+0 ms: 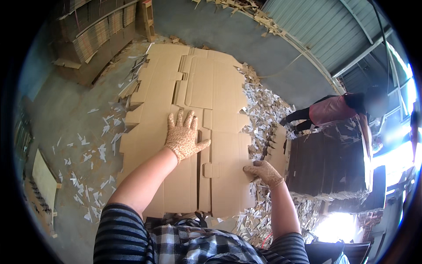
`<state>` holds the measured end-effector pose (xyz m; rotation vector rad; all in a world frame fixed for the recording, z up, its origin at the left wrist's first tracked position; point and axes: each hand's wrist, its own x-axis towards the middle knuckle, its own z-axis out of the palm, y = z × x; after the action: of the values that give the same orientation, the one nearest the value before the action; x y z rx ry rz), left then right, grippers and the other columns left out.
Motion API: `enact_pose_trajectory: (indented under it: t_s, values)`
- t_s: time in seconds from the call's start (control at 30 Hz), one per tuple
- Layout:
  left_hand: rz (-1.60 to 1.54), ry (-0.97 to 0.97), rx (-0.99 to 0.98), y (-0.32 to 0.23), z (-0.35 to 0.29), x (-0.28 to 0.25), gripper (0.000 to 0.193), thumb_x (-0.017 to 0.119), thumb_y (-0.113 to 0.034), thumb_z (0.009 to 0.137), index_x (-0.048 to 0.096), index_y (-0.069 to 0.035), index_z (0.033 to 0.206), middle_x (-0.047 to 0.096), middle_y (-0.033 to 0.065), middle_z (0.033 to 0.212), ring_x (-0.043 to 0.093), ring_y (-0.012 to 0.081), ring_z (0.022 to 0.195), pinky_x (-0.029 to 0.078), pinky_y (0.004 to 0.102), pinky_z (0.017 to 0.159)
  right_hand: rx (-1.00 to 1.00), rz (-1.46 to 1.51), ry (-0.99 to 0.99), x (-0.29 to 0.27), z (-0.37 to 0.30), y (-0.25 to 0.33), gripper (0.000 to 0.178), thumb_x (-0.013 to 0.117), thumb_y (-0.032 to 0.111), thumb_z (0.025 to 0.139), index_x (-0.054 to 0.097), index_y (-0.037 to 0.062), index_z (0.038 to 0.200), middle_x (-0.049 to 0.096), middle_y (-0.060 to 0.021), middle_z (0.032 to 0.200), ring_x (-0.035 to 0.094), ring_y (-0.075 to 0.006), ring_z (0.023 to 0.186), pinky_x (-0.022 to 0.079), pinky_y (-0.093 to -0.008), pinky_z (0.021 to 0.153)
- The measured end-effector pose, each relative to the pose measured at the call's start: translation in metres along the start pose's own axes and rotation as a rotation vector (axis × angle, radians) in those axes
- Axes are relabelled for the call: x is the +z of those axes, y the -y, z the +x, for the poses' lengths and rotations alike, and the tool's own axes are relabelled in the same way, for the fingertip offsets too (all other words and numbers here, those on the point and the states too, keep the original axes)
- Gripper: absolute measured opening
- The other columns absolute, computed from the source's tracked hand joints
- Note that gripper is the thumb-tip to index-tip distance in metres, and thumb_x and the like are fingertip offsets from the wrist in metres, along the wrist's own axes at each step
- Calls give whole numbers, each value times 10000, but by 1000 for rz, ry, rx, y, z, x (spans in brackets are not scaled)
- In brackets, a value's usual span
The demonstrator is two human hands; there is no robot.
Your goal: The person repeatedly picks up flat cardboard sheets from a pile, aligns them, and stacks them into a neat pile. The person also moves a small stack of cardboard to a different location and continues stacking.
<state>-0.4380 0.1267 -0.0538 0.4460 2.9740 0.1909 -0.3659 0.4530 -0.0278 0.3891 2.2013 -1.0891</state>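
- Two hands in tan patterned gloves are well apart, both at the large brown cardboard sheet [226, 119], which lies flat in front of the person, across the middle of the view; what bears it is hidden beneath.
- The left hand [181, 136] lies on top of the cardboard, palm down with fingers spread and thumb pointing right, near the long central slot [204, 154].
- The right hand [265, 173] is at the right edge of the cardboard, its fingers bent; whether it pinches the rim or only rests there, I cannot tell.
- Cut lines, flaps and narrow gaps run lengthwise down the cardboard, and its left and right edges are notched.
- White and grey scraps [266, 103] are heaped along the right side, while looser pieces [85, 154] are scattered over the grey floor [72, 116] to the left.
- A tall stack of cardboard [103, 37] stands at the upper left, with a wooden frame [148, 20] just beside it.
- Another person [329, 110], in a reddish garment and dark trousers, is at the right, next to a dark stack [327, 163].
- Striped sleeves [123, 233] and a checked garment [189, 244] show at the lower edge.
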Motion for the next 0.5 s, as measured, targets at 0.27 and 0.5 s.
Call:
enact_pose_trajectory:
  t_s: [0.27,0.5]
  values:
    - [-3,-28,57,-13,12,-1,1017,409,-765,902,308,8,1555,214,155,1657,116,399,1536,69,636,1210,-240,204,-489,-39,153,43,622,767,460,798,716,-64,1129,738,-183,1009,686,-259,997,520,-369,878]
    - [0,-18,14,2,2,3,1022,395,-760,910,306,34,1547,212,183,1651,136,414,1528,67,634,1209,-225,21,-378,-42,173,78,527,789,399,762,714,-62,1004,723,-166,904,680,-239,828,518,-354,727]
